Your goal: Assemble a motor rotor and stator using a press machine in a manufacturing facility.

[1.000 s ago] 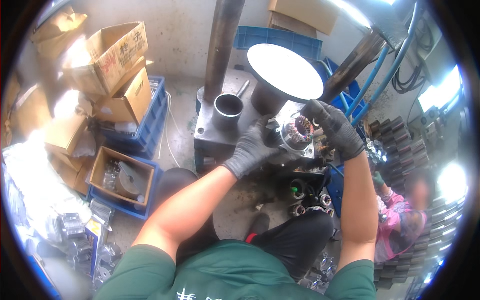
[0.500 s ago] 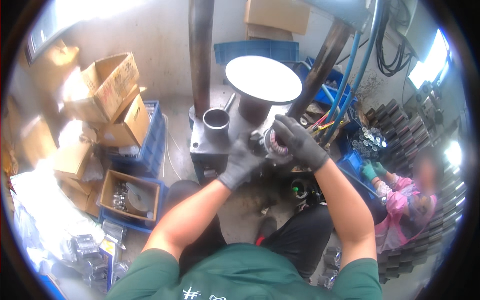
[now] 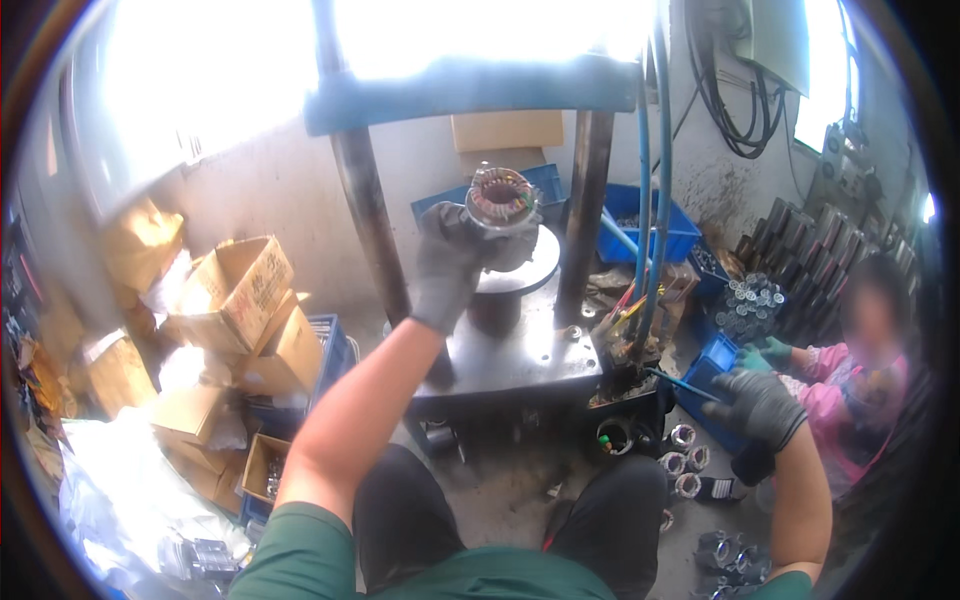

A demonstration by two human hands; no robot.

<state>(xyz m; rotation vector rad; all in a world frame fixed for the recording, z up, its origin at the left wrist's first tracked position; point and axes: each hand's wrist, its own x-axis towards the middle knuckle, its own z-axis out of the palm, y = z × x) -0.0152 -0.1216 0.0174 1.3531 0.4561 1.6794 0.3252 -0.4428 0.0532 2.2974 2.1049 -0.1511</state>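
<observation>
My left hand (image 3: 447,262), in a dark grey glove, is closed round a motor stator (image 3: 500,200), a metal ring with copper-coloured windings facing up. It holds the stator above the white round plate (image 3: 541,262) of a press; whether the two touch is hidden. My right hand (image 3: 757,408), also gloved, reaches out to the right. Its fingers are curled at the end of a thin blue lever (image 3: 680,383), whose tip they cover. Below the plate is a dark cylindrical post (image 3: 495,313) on the metal press table (image 3: 520,352).
Two steel columns (image 3: 368,215) carry a blue crossbeam (image 3: 470,90). Cardboard boxes (image 3: 232,295) stack at left. More stators (image 3: 686,461) stand on the floor at right. Close by, a co-worker in pink (image 3: 868,400) works with green gloves beside a blue bin (image 3: 712,362).
The view has tilted up. My left hand has raised the stator over the round plate. My right hand has let go of the stator and swung right to the lever.
</observation>
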